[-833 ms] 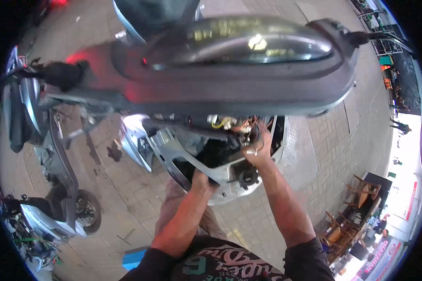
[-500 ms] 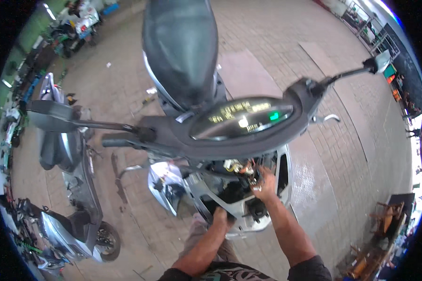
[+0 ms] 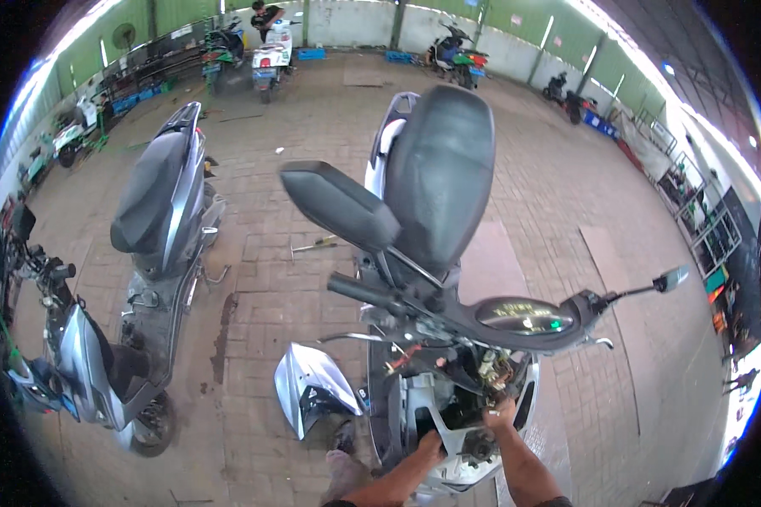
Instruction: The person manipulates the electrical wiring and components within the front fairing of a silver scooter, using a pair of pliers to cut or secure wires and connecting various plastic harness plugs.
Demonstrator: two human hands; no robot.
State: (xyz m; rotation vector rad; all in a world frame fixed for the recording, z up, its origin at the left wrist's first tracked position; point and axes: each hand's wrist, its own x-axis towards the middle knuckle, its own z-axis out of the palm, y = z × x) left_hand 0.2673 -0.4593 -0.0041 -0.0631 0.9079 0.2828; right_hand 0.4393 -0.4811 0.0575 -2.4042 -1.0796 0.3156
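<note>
A scooter with its front panel off stands below me, showing a grey frame (image 3: pixel 448 444) and exposed wiring (image 3: pixel 495 367) under the handlebar and lit dash display (image 3: pixel 524 316). My right hand (image 3: pixel 499 414) has its fingers curled at the lower end of the wiring cluster, on something I cannot make out. My left hand (image 3: pixel 431 446) reaches into the frame's left opening, its fingers hidden. Left of the front end, a loose silver-and-black body panel (image 3: pixel 309 384) lies on the paving. The black seat (image 3: pixel 440 169) is behind the handlebar.
Another silver scooter (image 3: pixel 148 211) stands on my left. Metal plates (image 3: pixel 609 296) lie on the paving at right, and a T-handled tool (image 3: pixel 313 245) between the scooters. At the far wall are several parked scooters (image 3: pixel 271 59) and a person (image 3: pixel 265 24). Racks (image 3: pixel 710 237) line the right side.
My view has tilted up and widened, so the far wall shows and the scooter sits lower in the picture. Both hands stay at the same places in its front end.
</note>
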